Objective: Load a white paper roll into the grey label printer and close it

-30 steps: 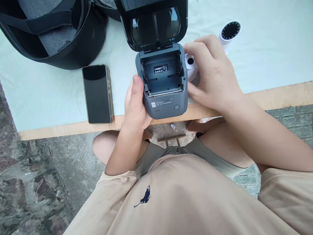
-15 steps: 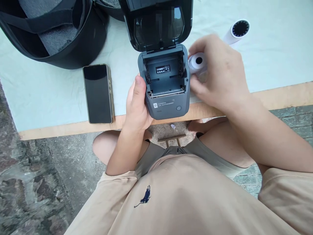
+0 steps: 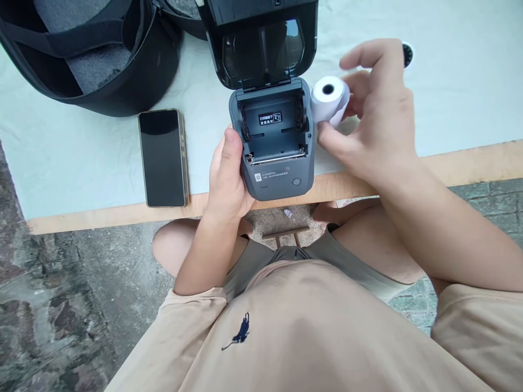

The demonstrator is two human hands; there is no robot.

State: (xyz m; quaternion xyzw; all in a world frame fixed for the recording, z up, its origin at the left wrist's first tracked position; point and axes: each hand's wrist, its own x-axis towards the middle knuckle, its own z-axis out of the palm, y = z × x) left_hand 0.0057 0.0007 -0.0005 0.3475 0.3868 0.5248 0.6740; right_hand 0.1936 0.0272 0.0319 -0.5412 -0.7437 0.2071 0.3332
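Note:
A dark grey label printer sits at the table's front edge with its black lid tipped back, so its hollow roll bay shows. My left hand grips the printer's left side, thumb along the rim and the other fingers mostly hidden. Right beside the printer's right wall stands a white paper roll with a dark core and a loose paper end. My right hand is at that roll's right side, its fingers spread apart; whether the thumb touches the paper cannot be made out.
Left of the printer lies a phone, screen up and dark. A black zippered case with grey lining stands open at the back left. Behind my right hand shows the dark-patterned end of a white cylinder. The wooden table edge runs across the front.
My right hand has spread its fingers and drawn slightly right and back, uncovering more of the paper roll, which now shows fully beside the printer. My left hand keeps its grip.

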